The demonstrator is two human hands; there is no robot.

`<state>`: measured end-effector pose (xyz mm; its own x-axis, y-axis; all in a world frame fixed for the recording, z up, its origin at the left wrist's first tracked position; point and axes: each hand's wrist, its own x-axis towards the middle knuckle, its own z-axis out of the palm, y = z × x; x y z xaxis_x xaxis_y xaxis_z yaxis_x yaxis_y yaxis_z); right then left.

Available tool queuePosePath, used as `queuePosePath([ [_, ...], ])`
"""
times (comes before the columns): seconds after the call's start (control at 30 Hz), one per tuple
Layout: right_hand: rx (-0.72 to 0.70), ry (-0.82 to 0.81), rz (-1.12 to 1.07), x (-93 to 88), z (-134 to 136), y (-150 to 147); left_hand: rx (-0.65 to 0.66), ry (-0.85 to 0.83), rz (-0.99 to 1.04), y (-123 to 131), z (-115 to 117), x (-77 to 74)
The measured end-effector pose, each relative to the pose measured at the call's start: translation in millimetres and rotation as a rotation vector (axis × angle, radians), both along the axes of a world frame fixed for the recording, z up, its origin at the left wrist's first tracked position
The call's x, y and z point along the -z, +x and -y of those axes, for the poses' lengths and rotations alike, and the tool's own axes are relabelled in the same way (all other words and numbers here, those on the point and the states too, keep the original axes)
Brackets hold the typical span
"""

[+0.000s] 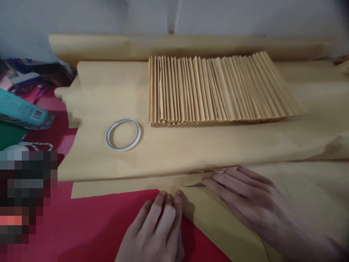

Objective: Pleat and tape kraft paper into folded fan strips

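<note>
My left hand [158, 229] is at the bottom middle, its fingers bent and bunched at the edge of the brown paper [215, 218], where red surface [95, 225] shows beside it. The paper seems pinched at the fingertips, though the grip is partly hidden. To the right, my right hand [245, 193] lies low over the paper with its fingers close together. A thin, dark pointed blade [196, 185] sticks out from under those fingers toward the left hand. Its handle is hidden, so I cannot tell if it belongs to a knife or scissors.
A long row of pleated brown paper [218, 91] stands on the larger brown sheet [109, 83]. Left of it lies a roll of double-sided tape [124, 135]. A turquoise packet [21, 107] is at the left edge. A wall [109, 18] rises behind.
</note>
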<state>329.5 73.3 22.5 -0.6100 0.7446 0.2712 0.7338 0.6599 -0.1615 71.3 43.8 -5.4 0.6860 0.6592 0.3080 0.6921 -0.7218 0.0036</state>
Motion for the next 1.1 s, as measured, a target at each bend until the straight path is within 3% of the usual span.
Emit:
queuePosePath([
  [1.1, 0.067, 0.038, 0.021, 17.4, 18.1, 32.3, 0.011, -0.035, -0.052, -0.6, -2.3, -2.9],
])
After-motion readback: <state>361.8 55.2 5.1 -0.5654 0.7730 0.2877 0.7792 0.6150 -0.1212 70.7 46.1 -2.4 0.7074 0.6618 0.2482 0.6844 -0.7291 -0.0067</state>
